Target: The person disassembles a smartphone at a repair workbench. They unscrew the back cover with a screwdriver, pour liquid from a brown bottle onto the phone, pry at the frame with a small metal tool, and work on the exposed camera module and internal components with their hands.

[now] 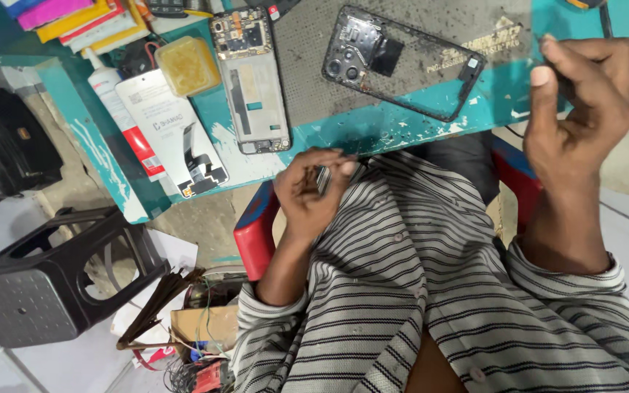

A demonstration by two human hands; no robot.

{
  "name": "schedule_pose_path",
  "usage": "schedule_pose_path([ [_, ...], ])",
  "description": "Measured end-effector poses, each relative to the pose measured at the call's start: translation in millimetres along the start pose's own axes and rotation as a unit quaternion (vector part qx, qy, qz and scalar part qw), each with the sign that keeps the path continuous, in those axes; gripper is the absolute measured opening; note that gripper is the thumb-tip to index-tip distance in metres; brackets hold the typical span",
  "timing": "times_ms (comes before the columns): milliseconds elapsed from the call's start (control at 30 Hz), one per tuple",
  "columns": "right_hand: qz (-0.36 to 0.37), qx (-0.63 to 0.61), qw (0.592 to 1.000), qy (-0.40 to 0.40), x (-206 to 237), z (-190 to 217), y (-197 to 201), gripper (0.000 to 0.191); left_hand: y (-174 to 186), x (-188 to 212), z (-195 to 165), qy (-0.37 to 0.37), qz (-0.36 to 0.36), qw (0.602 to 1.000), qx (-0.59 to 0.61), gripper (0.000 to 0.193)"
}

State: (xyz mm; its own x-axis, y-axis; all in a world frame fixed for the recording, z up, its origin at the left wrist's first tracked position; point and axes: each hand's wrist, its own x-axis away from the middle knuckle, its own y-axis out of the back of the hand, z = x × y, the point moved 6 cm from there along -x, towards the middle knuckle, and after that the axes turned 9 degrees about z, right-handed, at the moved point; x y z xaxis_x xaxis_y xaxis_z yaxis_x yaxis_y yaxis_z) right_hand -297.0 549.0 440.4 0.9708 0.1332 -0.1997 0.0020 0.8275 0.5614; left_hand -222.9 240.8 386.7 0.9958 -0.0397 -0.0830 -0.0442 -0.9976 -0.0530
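Clearly at the centre of things: a black phone back cover (402, 62) with its camera cluster, flat on the grey work mat (307, 80), long axis slanting from upper left down to lower right across the mat. Right hand (580, 120) raised just off the cover's lower-right end — thumb and fingers pinched together, possibly on something small and dark, though cannot tell what, or whether anything at all. Left hand (314, 185) lower, below the cover and past the edge of the teal bench (373, 131), fingers curled in close around a small thing barely visible — contents hard to make out. Of the two, right hand nearer the cover, close by its far end; left hand well apart from it, down over the striped shirt (431, 291).

Left of the cover: an opened phone frame (252, 80), upright on the bench, insides showing. Further left still, a yellowish square sponge block (187, 65), a white flat package (172, 135) and a white bottle with red label (121, 120). Beyond the bench's left edge, on the floor, a black plastic stool (52, 280) tipped on its side, and a black bag (5, 149).
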Motion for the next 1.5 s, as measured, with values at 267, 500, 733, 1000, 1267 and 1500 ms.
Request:
schedule_pose_path([
  [267, -0.005, 0.034, 0.999, 0.039, 15, -21, 10, 0.029, 9, 20, 14, -0.022, 0.006, 0.999, 0.023, 0.013],
  [500, 0.015, 0.289, 0.940, 0.182, -21, -12, -18, 0.016, -10, -1, -35, -0.079, 0.049, 0.976, -0.198, 0.017],
  [733, 0.001, 0.247, 0.952, 0.181, -35, -9, -26, 0.006, -15, -2, -36, -0.048, 0.003, 0.982, -0.183, 0.016],
  [1000, 0.014, 0.126, 0.979, 0.157, -26, 7, -24, 0.015, -11, 11, -9, -0.085, 0.016, 0.990, -0.108, 0.015],
  [1267, 0.115, 0.129, 0.977, 0.121, -33, 32, -46, 0.029, -7, 5, -21, -0.091, 0.004, 0.980, -0.179, 0.020],
  [1500, 0.178, 0.273, 0.933, 0.155, -36, 55, -68, 0.078, -8, -21, -67, -0.115, 0.042, 0.942, -0.313, 0.020],
])
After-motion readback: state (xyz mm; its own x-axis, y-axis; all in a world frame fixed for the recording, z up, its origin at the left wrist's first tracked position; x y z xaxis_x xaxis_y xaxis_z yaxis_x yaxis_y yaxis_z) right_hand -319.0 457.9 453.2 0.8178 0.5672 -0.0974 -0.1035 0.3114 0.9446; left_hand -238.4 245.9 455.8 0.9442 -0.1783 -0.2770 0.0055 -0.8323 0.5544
